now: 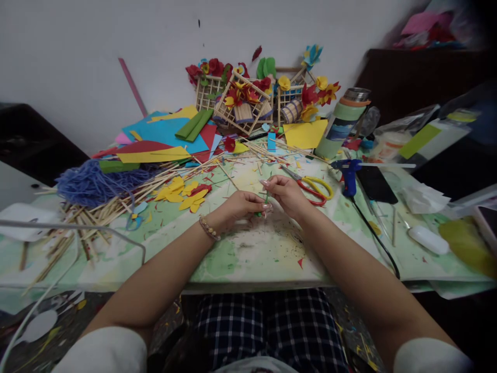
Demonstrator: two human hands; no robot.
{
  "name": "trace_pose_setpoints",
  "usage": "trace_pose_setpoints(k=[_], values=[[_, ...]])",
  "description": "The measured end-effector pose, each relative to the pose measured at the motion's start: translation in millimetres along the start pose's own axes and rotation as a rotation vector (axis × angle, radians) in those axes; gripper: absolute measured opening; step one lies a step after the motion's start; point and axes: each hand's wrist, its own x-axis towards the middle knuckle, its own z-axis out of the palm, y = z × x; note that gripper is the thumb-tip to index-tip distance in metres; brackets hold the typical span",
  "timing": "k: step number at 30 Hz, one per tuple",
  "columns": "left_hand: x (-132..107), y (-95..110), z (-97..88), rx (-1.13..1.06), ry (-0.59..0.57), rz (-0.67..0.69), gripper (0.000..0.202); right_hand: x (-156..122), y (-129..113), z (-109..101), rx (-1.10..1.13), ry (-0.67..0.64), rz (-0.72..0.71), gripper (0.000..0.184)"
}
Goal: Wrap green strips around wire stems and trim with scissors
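Head view, only view. Both hands meet mid-table. Left hand [239, 206] is curled, fingertips pinched shut on the lower end of a green strip [266, 199]. Right hand [288, 192] pinches the upper end between thumb and forefinger. The strip is held between the two grips, just above the table [248, 254], roughly upright.

Step, as judged: fine fingertip work on the strip, mid-handling, looks like rolling or wrapping. Any further move calls for a steady two-point pinch and small twists; the piece is easy to drop.

The strip is thin, narrow, green, mostly hidden by fingers; can't tell whether it is paper or a stick.

Scissors [315, 187] lie just right of the right grip, glue gun [348, 173] further right. Yellow cutouts [181, 195] and sticks [116, 203] lie left of the left grip. Paper flowers [248, 97] are well beyond.
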Motion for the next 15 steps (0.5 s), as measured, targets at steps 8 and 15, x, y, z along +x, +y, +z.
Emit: trace_pose_setpoints(k=[8, 15], values=[[-1.3, 2.2, -0.4, 0.035, -0.013, 0.059, 0.020, -1.7, -1.9, -1.6, 0.073, -0.148, 0.098, 0.029], [3.7, -1.4, -6.3, -0.021, -0.024, 0.111, 0.019, -4.0, -5.3, -4.0, 0.117, -0.248, 0.111, 0.027]])
